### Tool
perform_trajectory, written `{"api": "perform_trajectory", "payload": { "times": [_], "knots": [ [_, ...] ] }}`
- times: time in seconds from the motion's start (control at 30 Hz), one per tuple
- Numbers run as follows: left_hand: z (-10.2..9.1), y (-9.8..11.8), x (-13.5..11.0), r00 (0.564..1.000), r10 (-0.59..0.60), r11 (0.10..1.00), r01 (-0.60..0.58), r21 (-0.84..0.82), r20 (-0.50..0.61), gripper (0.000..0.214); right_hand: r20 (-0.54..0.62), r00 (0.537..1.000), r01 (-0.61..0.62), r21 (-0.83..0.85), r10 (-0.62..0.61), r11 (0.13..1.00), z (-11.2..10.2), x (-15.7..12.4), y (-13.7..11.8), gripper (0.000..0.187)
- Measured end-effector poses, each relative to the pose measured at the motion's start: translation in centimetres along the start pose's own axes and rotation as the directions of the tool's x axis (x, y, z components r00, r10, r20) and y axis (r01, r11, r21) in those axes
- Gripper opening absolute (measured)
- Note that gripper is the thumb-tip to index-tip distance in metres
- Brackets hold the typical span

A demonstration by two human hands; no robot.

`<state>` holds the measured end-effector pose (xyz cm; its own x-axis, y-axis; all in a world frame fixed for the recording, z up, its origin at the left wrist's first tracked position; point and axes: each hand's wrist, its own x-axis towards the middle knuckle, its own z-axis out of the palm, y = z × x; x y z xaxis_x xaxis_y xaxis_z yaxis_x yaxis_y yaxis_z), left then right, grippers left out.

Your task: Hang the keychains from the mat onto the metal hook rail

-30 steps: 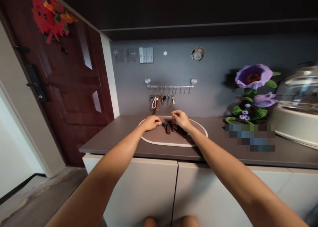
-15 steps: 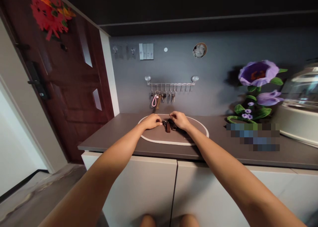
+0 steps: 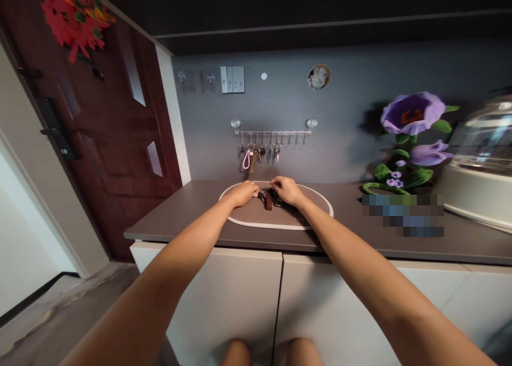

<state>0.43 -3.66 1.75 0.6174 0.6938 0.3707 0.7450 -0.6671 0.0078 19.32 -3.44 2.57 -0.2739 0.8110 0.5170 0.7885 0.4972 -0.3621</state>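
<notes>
On an oval mat with a pale rim lies a small bunch of keys with dark parts and a brown fob. My left hand is at the left side of the bunch, its fingers closed at the edge of a dark key piece. From the right, my right hand reaches over the bunch, thumb and forefinger pinched together at its upper part. Its fingers and palm partly cover the dark pieces beneath, so what exactly sits in the pinch is hard to see.
A hook rail on the wall carries several keys and a pink strap. Purple knitted flowers and a clear-domed appliance stand on the right. A dark red door is at left; the counter ends in front.
The whole view has shifted slightly. Both hands stay at the key bunch, with only small finger movements; the brown fob still lies between them.
</notes>
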Motion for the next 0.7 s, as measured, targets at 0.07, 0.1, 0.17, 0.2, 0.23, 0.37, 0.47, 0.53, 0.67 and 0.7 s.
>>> {"api": "perform_trajectory", "payload": {
  "times": [0.07,0.1,0.17,0.2,0.23,0.37,0.47,0.53,0.67,0.7],
  "knots": [
    [0.0,0.1,-0.1,1.0,-0.011,1.0,0.011,0.001,0.005,0.015,-0.003,1.0,0.004,0.001,-0.004,1.0,0.0,0.0,0.0,0.021],
    [-0.1,0.1,-0.1,1.0,-0.018,1.0,0.018,0.001,0.007,0.015,-0.003,1.0,0.005,0.001,-0.005,1.0,0.0,0.0,0.0,0.021],
    [-0.1,0.1,-0.2,0.999,-0.034,0.999,0.034,-0.002,0.01,0.016,-0.005,1.0,0.008,-0.004,-0.008,1.0,0.0,0.0,0.1,0.021],
    [0.0,0.1,-0.3,0.999,-0.044,0.999,0.044,-0.003,0.009,0.016,-0.007,1.0,0.012,-0.006,-0.012,1.0,0.0,0.0,0.1,0.021],
    [0.0,0.1,-0.3,0.999,-0.054,0.999,0.054,-0.002,0.008,0.016,-0.011,1.0,0.017,-0.007,-0.017,1.0,0.0,0.0,0.0,0.021],
    [0.2,-0.1,-0.4,0.996,-0.088,0.996,0.089,0.016,-0.028,0.02,-0.019,0.999,0.038,-0.004,-0.038,0.999,-0.2,0.0,-0.1,0.02],
    [0.5,-0.4,-0.2,0.991,-0.111,0.994,0.112,0.013,-0.08,0.02,-0.016,0.999,0.035,-0.006,-0.035,0.999,-0.2,-0.1,-0.3,0.02],
    [0.7,-0.6,0.0,0.985,-0.128,0.992,0.128,-0.011,-0.117,0.019,-0.014,0.999,0.036,-0.006,-0.036,0.999,-0.2,-0.1,-0.3,0.021],
    [1.0,-0.8,0.3,0.967,-0.18,0.978,0.156,-0.139,-0.181,0.015,-0.006,0.999,0.034,-0.004,-0.034,0.999,-0.2,-0.1,-0.3,0.021],
    [1.0,-0.8,0.4,0.959,-0.204,0.968,0.167,-0.187,-0.198,0.014,-0.006,0.999,0.034,-0.003,-0.034,0.999,-0.2,-0.1,-0.3,0.02]
  ]
}}
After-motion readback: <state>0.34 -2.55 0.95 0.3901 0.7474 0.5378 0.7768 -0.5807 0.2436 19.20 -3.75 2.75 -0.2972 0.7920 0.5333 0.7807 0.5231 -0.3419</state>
